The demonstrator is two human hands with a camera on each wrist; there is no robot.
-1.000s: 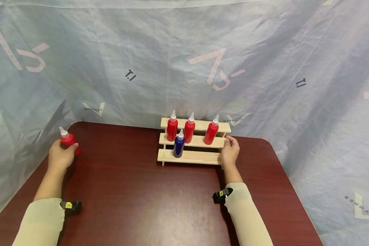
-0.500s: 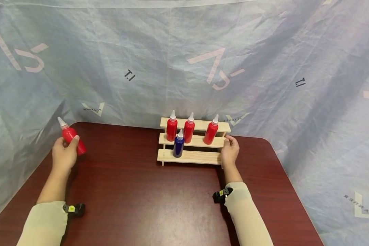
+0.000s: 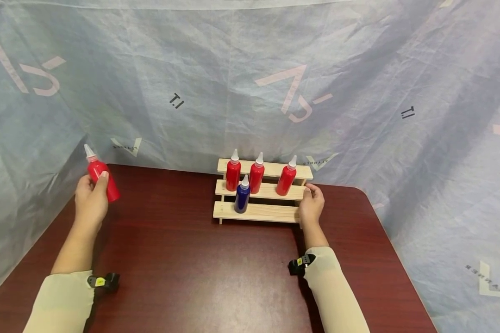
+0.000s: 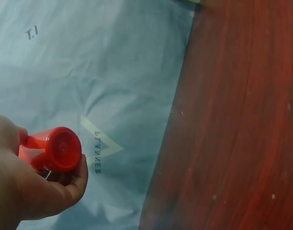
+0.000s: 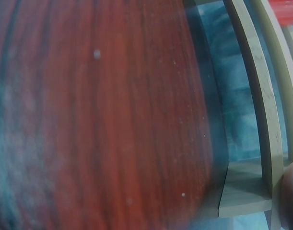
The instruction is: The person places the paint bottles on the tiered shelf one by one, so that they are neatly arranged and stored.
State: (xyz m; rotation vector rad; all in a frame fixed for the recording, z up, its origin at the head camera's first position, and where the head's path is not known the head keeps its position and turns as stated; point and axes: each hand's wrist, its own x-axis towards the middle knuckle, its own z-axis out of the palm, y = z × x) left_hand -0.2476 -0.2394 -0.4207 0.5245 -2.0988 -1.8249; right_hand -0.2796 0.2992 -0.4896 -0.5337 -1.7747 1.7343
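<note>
My left hand (image 3: 92, 200) grips a red squeeze bottle (image 3: 104, 178) with a white nozzle, tilted and raised above the table's left side. In the left wrist view the bottle's round base (image 4: 64, 148) faces the camera, with fingers curled round its body. At the table's back stands a three-step wooden rack (image 3: 271, 212); my right hand (image 3: 311, 206) holds its right end. On the middle step are three red bottles, a left one (image 3: 233, 175), a second (image 3: 256, 178) close beside it and a right one (image 3: 286, 180). A dark blue bottle (image 3: 242, 199) stands on the lowest step, toward the left.
The dark red wooden table (image 3: 200, 273) reaches back to a grey cloth curtain (image 3: 216, 83) that hangs behind and along both sides. A black wrist camera (image 3: 106, 281) is strapped at the left sleeve, another camera (image 3: 300, 264) at the right.
My left hand has lifted the red bottle from the table's left edge, up and slightly rightward, so more of it shows. My right hand, the rack and its bottles have stayed in place.
</note>
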